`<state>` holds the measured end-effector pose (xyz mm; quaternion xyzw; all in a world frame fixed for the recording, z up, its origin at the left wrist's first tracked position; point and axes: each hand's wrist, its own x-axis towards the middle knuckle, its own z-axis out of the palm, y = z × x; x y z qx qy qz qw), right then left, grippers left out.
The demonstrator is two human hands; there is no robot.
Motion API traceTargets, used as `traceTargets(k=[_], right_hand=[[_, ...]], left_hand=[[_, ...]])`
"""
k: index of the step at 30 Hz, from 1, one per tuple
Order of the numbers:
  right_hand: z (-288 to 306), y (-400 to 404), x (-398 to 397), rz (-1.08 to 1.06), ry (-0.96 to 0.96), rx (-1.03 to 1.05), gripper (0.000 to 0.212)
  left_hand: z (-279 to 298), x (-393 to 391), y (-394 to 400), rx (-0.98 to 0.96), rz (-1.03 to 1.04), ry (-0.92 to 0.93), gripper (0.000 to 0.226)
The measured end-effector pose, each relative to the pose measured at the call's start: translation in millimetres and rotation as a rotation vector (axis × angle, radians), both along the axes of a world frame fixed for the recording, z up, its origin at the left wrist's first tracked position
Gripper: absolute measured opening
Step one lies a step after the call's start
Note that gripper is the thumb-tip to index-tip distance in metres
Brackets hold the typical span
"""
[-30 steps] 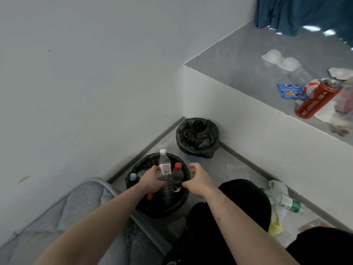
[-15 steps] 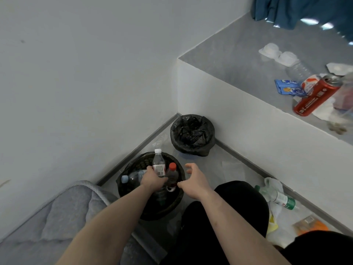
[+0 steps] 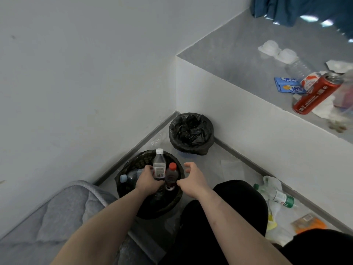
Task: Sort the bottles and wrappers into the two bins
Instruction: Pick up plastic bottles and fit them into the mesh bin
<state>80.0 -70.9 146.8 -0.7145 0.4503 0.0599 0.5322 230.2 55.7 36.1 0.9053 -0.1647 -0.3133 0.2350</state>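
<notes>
Bottles stand packed in the near woven bin [image 3: 131, 165], so we see only their upper parts. Our left hand [image 3: 149, 181] grips the clear bottle [image 3: 159, 165] (white cap, smooth plastic), hiding its lower half. Our right hand [image 3: 193, 177] hovers beside the red-capped bottle [image 3: 172, 175], fingers relaxed, holding nothing. Behind stands the second bin [image 3: 191, 131], lined with a crumpled black bag; we cannot see its contents.
</notes>
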Motion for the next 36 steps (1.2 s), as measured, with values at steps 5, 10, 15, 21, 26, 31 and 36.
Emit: traceTargets(k=[5,10,15,21,26,31,36], right_hand=[[0,-3,-4,-0.014,0.003,0.012,0.069],[-1,-6,-6,-0.026,0.000,0.013,0.071],[1,-4,-5,-0.021,-0.004,0.017,0.069],[5,0,-7,-0.033,-0.008,0.014,0.073],[9,1,-14,-0.057,-0.019,0.009,0.075],[23,3,-22,-0.070,-0.049,-0.066,0.071],[49,4,-30,0.049,-0.054,-0.329,0.057]], left_hand=[[10,6,-17,-0.067,0.113,0.056,0.078],[14,-2,-8,-0.089,-0.087,-0.024,0.079],[15,-16,15,-0.018,-0.350,-0.100,0.054],[26,-16,23,0.222,-0.591,-0.086,0.066],[36,-20,23,0.279,-0.652,-0.078,0.084],[62,-13,27,0.304,-0.699,-0.084,0.086],[106,3,22,0.275,-0.704,-0.182,0.082]])
